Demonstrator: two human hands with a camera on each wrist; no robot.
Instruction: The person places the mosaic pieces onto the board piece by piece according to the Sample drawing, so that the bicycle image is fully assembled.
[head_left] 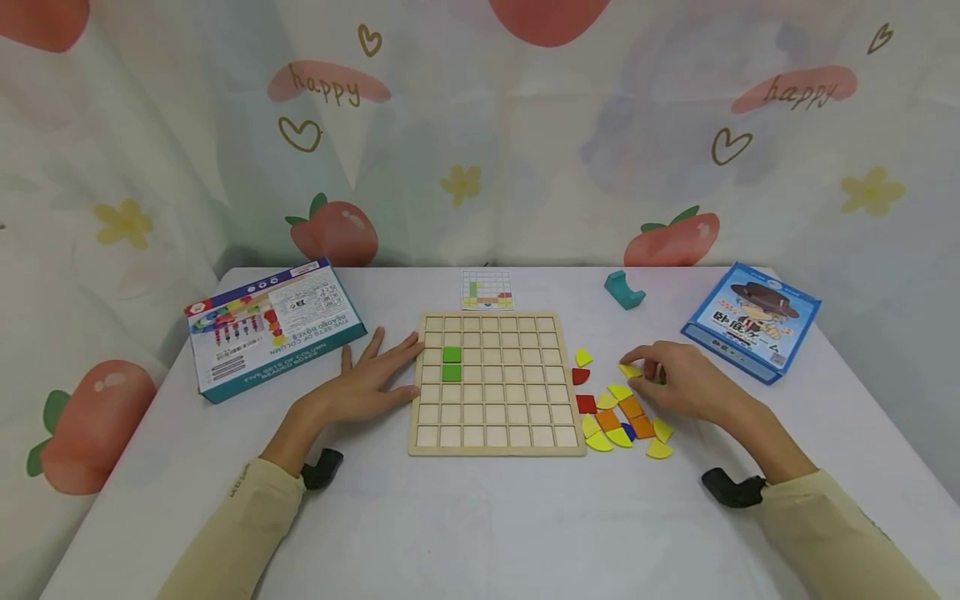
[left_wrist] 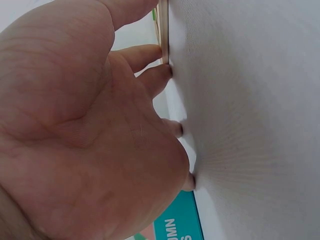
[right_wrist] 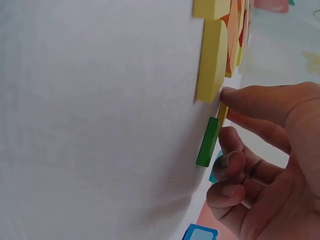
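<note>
A wooden grid board (head_left: 495, 452) lies on the white table with two green squares (head_left: 452, 363) in its left part. My left hand (head_left: 367, 383) is spread at the board's left edge, with index fingertip and thumb against the frame; the palm (left_wrist: 95, 125) faces its wrist camera. To the right of the board, my right hand (head_left: 686, 379) pinches a yellow quarter-circle piece (head_left: 630, 371) between thumb and index finger, the other fingers curled. A green block (right_wrist: 208, 142) lies on the table just by these fingers, partly hidden in the head view.
Loose yellow pieces (head_left: 598, 442), orange squares (head_left: 642, 427), red pieces (head_left: 586, 404) and a blue piece (head_left: 628, 432) lie right of the board. Behind it are a pattern card (head_left: 487, 290) and a teal arched block (head_left: 624, 290). Boxes stand left (head_left: 273, 333) and right (head_left: 753, 321).
</note>
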